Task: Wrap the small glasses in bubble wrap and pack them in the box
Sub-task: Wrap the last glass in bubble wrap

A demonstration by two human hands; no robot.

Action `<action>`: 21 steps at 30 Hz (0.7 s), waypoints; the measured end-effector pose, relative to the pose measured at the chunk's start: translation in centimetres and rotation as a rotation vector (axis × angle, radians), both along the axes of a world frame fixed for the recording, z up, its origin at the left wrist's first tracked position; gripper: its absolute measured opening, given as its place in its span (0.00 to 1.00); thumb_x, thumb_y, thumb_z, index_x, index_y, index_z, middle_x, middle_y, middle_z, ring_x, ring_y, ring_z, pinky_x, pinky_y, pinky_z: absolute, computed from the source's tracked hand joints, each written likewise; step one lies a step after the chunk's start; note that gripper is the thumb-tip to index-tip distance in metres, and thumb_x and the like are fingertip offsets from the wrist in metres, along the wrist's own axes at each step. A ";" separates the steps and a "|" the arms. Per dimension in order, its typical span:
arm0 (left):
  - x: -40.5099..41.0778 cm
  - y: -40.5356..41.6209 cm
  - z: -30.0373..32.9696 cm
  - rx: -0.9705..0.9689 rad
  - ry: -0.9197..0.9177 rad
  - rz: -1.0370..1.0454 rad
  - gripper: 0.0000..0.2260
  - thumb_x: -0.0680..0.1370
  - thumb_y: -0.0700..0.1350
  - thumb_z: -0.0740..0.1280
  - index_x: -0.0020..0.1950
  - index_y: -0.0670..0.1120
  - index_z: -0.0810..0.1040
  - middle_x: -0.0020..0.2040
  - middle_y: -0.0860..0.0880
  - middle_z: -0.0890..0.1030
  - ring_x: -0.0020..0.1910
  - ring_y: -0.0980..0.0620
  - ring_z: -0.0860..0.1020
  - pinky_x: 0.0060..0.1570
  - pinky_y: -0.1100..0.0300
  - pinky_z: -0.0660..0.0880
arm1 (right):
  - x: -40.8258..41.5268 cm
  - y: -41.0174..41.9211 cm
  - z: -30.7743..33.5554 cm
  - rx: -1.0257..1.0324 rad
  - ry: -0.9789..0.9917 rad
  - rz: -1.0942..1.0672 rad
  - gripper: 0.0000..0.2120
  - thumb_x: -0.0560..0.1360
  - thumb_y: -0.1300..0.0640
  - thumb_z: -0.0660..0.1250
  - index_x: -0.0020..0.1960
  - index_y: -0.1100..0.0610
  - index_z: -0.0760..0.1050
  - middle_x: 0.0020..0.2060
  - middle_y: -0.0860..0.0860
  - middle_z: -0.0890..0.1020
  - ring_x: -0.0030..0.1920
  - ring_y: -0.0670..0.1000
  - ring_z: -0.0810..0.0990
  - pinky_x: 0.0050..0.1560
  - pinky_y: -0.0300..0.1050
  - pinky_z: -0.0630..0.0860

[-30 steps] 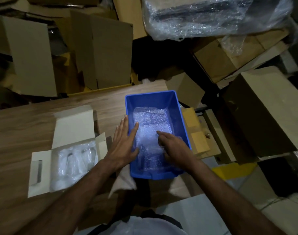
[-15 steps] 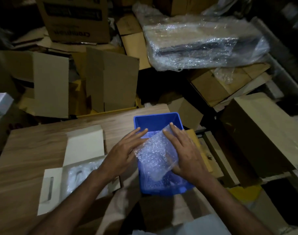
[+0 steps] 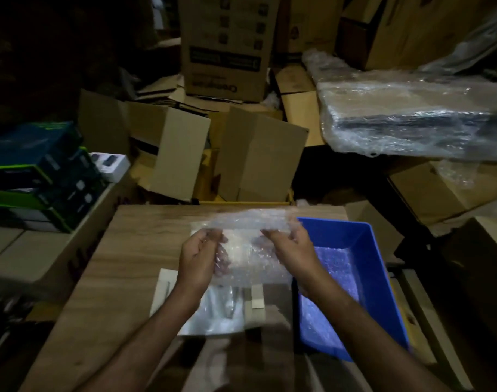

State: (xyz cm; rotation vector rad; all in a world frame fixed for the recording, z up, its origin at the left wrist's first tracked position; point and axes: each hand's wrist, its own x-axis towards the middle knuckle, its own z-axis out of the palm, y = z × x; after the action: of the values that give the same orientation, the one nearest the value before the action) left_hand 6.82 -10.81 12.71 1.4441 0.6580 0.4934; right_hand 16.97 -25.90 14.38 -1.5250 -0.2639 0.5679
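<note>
A sheet of bubble wrap (image 3: 253,250) hangs stretched between my two hands above the wooden table (image 3: 145,250). My left hand (image 3: 197,258) pinches its left upper edge and my right hand (image 3: 291,250) grips its right upper edge. Below the sheet lies an open white box (image 3: 168,281) with wrapped, clear small glasses (image 3: 221,309) inside, partly hidden by my left forearm. To the right stands a blue bin (image 3: 363,244) holding more bubble wrap (image 3: 332,278).
Piled cardboard boxes (image 3: 255,154) crowd the far side of the table. A plastic-wrapped bundle (image 3: 411,117) lies at the back right. Dark green-edged boxes (image 3: 38,176) are stacked at the left. A cardboard piece (image 3: 241,360) lies at the table's near edge.
Both hands lifted one bubble wrap sheet out of the blue bin and carried it left, over the white box. The view tilted up and shifted left.
</note>
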 end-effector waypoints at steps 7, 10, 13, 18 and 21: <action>-1.7 4.4 -3.4 -0.126 0.272 0.216 0.16 0.80 0.50 0.69 0.61 0.41 0.73 0.36 0.48 0.82 0.32 0.49 0.78 0.33 0.55 0.75 | -4.2 3.1 -3.4 -0.038 0.296 0.060 0.38 0.69 0.59 0.81 0.71 0.48 0.63 0.53 0.50 0.84 0.46 0.47 0.87 0.46 0.44 0.84; -3.1 5.8 -3.7 -0.127 0.318 0.163 0.25 0.81 0.46 0.68 0.75 0.50 0.60 0.51 0.45 0.80 0.37 0.50 0.79 0.33 0.57 0.77 | -5.2 3.6 -4.6 -0.014 0.102 0.065 0.31 0.74 0.65 0.75 0.70 0.45 0.68 0.53 0.50 0.85 0.49 0.47 0.87 0.46 0.45 0.84; -4.9 7.5 -2.8 -0.272 0.217 -0.049 0.27 0.79 0.45 0.72 0.75 0.56 0.67 0.63 0.43 0.80 0.52 0.47 0.84 0.48 0.49 0.83 | -5.2 3.9 -4.9 -0.062 0.035 0.135 0.25 0.72 0.61 0.78 0.65 0.45 0.78 0.60 0.51 0.83 0.58 0.50 0.84 0.56 0.51 0.83; -7.5 8.8 -1.4 0.082 0.359 -0.441 0.32 0.65 0.42 0.83 0.67 0.53 0.79 0.61 0.52 0.80 0.54 0.54 0.83 0.50 0.59 0.83 | -4.7 4.2 -4.7 -0.333 -0.170 0.265 0.38 0.63 0.60 0.84 0.71 0.51 0.75 0.62 0.48 0.82 0.59 0.45 0.83 0.61 0.47 0.81; -6.9 8.8 -1.8 0.598 0.521 -0.411 0.17 0.69 0.49 0.81 0.57 0.55 0.83 0.55 0.54 0.75 0.45 0.60 0.77 0.39 0.72 0.73 | -5.0 4.9 -4.3 -0.607 -0.471 0.314 0.29 0.68 0.55 0.81 0.67 0.51 0.78 0.57 0.48 0.83 0.53 0.44 0.82 0.56 0.44 0.82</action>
State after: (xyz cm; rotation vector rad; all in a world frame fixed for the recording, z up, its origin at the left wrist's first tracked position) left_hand -0.08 -2.01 10.89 2.2521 0.6164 -0.0342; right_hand 11.95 -21.00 10.11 -2.2259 -0.7543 0.5532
